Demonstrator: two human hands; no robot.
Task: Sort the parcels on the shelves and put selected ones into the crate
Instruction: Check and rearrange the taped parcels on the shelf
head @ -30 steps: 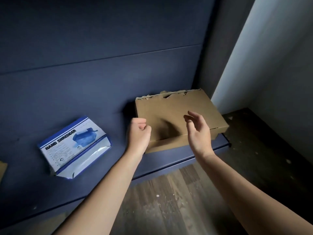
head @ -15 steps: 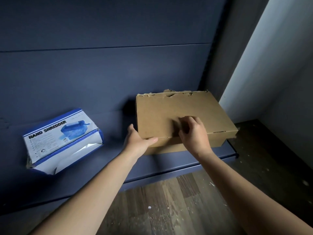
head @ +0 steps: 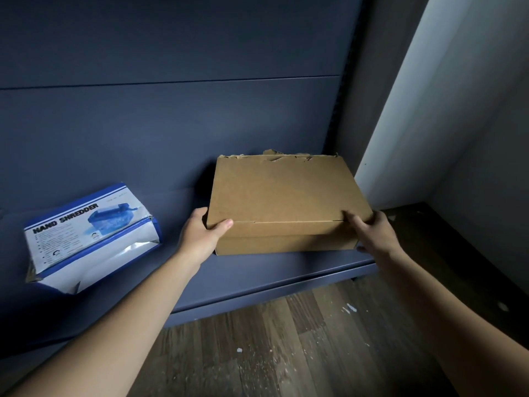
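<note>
Two grips: cardboard box [head: 280, 193] is held at its near corners by left hand [head: 204, 236] and right hand [head: 375, 236].
Location: blue shelf [head: 257, 270], right end.
Risk: box may be dropped if corner holds slip.

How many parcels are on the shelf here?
2. A brown cardboard box at the shelf's right end, and a blue-and-white shredder box to its left. Others may lie out of view.

This looks like a storeroom corner: a low dark-blue shelf [head: 272, 270] with a matching back panel [head: 171, 124] holds a plain cardboard box [head: 286, 193] and a boxed hand shredder [head: 88, 233], above white-flecked wood-pattern floor [head: 286, 339], beside a bare white wall [head: 458, 110].
</note>
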